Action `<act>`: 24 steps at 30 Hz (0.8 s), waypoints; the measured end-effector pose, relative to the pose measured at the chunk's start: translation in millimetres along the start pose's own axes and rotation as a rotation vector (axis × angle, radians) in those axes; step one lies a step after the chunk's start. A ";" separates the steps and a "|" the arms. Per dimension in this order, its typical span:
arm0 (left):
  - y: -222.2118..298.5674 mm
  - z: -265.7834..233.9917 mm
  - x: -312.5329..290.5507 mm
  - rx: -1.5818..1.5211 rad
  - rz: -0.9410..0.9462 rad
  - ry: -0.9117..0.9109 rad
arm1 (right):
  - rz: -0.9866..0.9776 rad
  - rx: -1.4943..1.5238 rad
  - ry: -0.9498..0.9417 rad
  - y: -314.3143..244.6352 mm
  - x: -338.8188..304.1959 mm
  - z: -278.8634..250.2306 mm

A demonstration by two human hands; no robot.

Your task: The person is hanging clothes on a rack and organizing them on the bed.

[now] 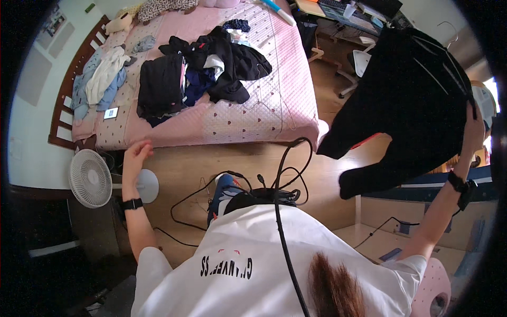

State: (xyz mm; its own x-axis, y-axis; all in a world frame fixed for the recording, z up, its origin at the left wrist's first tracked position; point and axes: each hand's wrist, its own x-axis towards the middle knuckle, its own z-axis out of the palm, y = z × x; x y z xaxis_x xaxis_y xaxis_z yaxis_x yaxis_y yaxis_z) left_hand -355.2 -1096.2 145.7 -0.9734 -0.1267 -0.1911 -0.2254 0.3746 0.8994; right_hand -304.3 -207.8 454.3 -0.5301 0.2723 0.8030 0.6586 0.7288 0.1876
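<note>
A large black garment (406,111) hangs at my right side, its two long legs or sleeves reaching down and left; I cannot tell which they are. My right hand (473,129) grips its right edge, the fingers partly hidden by the cloth. Thin pale lines run along its upper part, and a wire hanger hook (449,33) shows just above; whether it is attached is unclear. My left hand (138,153) is raised near the bed's front edge with loosely bent fingers, holding nothing. Ahead lies a folded black garment (160,84) beside a dark heap of clothes (224,63).
The bed (227,132) has a pink patterned cover. On its left lie pale clothes (105,79) and a small white card-like item (111,113). A white fan (91,178) stands below my left hand. Black cables (280,211) hang before me. A desk (338,16) stands far right.
</note>
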 end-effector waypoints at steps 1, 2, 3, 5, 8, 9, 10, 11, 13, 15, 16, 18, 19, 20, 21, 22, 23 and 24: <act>-6.7 -0.3 -2.3 -0.010 -0.029 -0.009 | 0.021 -0.045 0.004 -7.6 12.0 9.9; -11.8 -0.6 -1.4 -0.031 -0.070 -0.009 | 0.030 -0.001 -0.012 -18.7 22.9 21.5; -17.0 -1.1 1.9 -0.058 -0.114 -0.008 | 0.071 0.028 -0.030 -31.1 31.0 33.2; -27.0 -5.5 16.2 -0.069 -0.165 0.018 | 0.112 0.087 -0.024 -62.4 47.7 57.7; -43.2 -16.1 53.2 -0.115 -0.228 0.057 | 0.135 0.164 -0.013 -118.4 72.7 99.5; -48.4 -20.3 66.3 -0.142 -0.251 0.078 | 0.158 0.186 -0.039 -137.6 83.3 112.0; -52.4 -23.5 82.7 -0.157 -0.287 0.115 | 0.207 0.213 -0.059 -159.2 97.0 125.5; -56.0 -25.7 98.8 -0.183 -0.291 0.129 | 0.209 0.255 -0.054 -182.6 108.0 139.5; -60.6 -29.7 126.0 -0.180 -0.327 0.168 | 0.272 0.344 -0.057 -230.1 116.9 165.5; -61.6 -26.7 158.4 -0.192 -0.355 0.168 | 0.335 0.646 -0.120 -289.8 124.8 189.3; -60.3 -25.3 172.4 -0.162 -0.390 0.172 | 0.431 0.802 -0.159 -316.7 124.4 194.7; -55.7 -16.7 199.7 -0.198 -0.363 0.135 | 0.496 1.033 -0.172 -379.7 122.5 206.6; -52.6 -10.8 210.8 -0.175 -0.372 0.127 | 0.524 1.161 -0.198 -412.6 120.9 213.3; -49.6 -4.8 220.9 -0.173 -0.362 0.098 | 0.554 1.289 -0.222 -443.7 118.6 220.1; -46.6 2.1 230.7 -0.148 -0.359 0.072 | 0.575 1.369 -0.253 -473.3 116.2 228.8; -43.9 8.9 239.6 -0.133 -0.340 0.040 | 0.583 1.459 -0.299 -502.2 112.7 241.1; -41.6 15.6 246.5 -0.112 -0.358 0.028 | 0.623 1.454 -0.310 -530.6 107.6 257.4; -39.8 23.0 253.8 -0.101 -0.362 0.012 | 0.649 1.459 -0.336 -558.0 104.1 277.3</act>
State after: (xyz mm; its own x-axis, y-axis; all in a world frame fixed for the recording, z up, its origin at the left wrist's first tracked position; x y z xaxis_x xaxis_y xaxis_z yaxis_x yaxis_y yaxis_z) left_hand -594.2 -1122.1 52.4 -0.8309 -0.2450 -0.4995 -0.5486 0.2112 0.8090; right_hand -875.1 -411.9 276.3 -0.5958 0.7274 0.3405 -0.1267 0.3336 -0.9342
